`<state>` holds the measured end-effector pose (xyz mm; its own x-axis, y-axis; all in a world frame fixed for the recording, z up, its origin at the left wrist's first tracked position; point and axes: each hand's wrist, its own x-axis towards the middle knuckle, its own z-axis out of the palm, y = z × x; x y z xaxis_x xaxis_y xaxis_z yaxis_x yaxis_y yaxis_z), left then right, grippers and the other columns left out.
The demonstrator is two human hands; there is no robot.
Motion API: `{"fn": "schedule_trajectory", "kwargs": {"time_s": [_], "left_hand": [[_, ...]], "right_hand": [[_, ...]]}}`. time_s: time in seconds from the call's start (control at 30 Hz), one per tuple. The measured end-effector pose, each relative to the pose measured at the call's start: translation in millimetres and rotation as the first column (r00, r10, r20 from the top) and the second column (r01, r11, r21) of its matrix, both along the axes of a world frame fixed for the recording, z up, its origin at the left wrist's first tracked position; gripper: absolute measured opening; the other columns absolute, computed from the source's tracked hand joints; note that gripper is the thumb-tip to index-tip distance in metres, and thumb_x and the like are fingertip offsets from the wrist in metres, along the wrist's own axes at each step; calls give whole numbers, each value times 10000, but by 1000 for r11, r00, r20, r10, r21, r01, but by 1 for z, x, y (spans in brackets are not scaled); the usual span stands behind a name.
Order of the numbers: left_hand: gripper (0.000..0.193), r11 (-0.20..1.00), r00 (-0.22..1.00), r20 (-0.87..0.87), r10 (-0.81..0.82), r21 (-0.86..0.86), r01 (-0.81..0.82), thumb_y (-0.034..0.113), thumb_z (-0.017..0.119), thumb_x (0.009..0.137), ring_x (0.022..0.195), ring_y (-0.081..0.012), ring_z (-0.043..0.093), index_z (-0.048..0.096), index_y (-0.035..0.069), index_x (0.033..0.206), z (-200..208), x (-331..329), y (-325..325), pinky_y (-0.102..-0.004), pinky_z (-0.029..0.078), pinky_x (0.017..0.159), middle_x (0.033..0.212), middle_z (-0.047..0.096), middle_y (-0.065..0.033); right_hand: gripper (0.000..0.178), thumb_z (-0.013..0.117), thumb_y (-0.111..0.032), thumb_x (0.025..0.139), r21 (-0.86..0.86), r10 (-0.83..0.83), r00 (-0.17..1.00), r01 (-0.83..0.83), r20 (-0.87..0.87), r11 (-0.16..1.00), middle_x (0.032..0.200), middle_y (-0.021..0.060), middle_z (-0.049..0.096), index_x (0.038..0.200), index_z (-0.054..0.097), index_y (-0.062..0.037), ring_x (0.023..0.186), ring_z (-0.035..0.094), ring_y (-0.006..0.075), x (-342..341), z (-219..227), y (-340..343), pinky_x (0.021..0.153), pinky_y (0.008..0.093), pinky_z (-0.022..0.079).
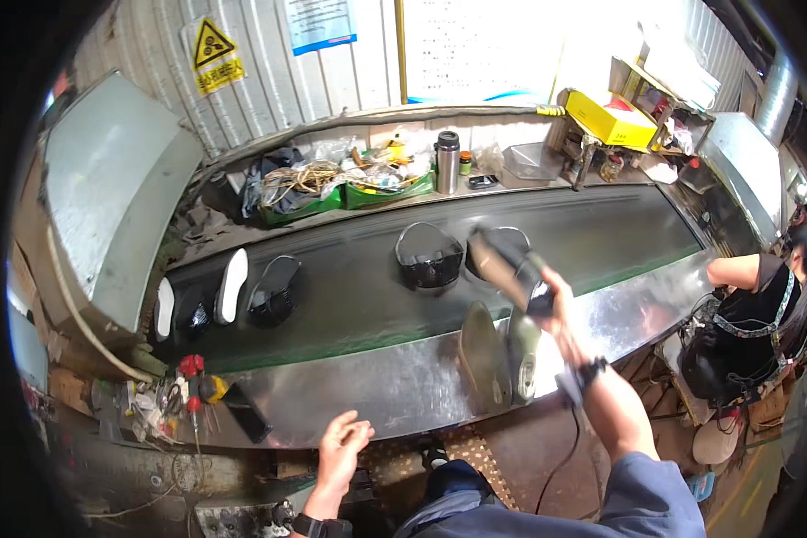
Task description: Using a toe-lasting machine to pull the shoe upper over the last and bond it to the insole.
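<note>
Right hand (556,300) right of centre, fingers clamped on a dark shoe with tan sole (504,264) raised over the black conveyor belt (350,287), left hand (342,448) at lower centre, fingers spread, empty, near the steel ledge (394,386), two upturned shoes (498,354) on it

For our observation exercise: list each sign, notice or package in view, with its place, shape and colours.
Warning sign: left wall, yellow rectangle with black triangle.
Notice: wall, white sheet with blue lower band.
Large sheet: wall centre, white.
Box: right shelf, yellow, flat.
</note>
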<state>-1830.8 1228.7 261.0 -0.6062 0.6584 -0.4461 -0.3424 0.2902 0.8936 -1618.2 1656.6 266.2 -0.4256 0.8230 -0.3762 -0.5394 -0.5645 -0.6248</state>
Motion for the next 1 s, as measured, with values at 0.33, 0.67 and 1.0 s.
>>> {"fn": "schedule_trajectory", "kwargs": {"time_s": [0.33,0.67,1.0], "left_hand": [[888,883,887,-30,-462,-117,456,226,828,851,1347,-330,511,318,-2,1541,-72,71,170,-443,468,1090,1480,464,-273],[1191,876,849,-232,-475,-219,430,356,874,748,1506,-375,237,112,13,1596,-85,119,240,-462,255,1225,1608,220,-268],[1280,912,915,-180,-362,-271,308,220,887,659,1522,-482,-12,36,198,1615,-95,135,264,-581,127,1229,1618,-65,-332]], "right_hand": [[1436,877,-313,811,-135,-112,886,191,451,972,1443,313,398,1449,-409,-320,1096,615,434,-85,-168,96,898,594,537],[422,789,-300,894,-36,-357,932,359,57,933,1167,-7,586,1197,511,-206,1180,475,195,-30,-102,116,1012,528,414],[387,583,-499,1002,-41,-208,970,204,-129,978,882,2,692,1126,707,-154,820,620,187,68,-3,-34,868,411,510]]}}
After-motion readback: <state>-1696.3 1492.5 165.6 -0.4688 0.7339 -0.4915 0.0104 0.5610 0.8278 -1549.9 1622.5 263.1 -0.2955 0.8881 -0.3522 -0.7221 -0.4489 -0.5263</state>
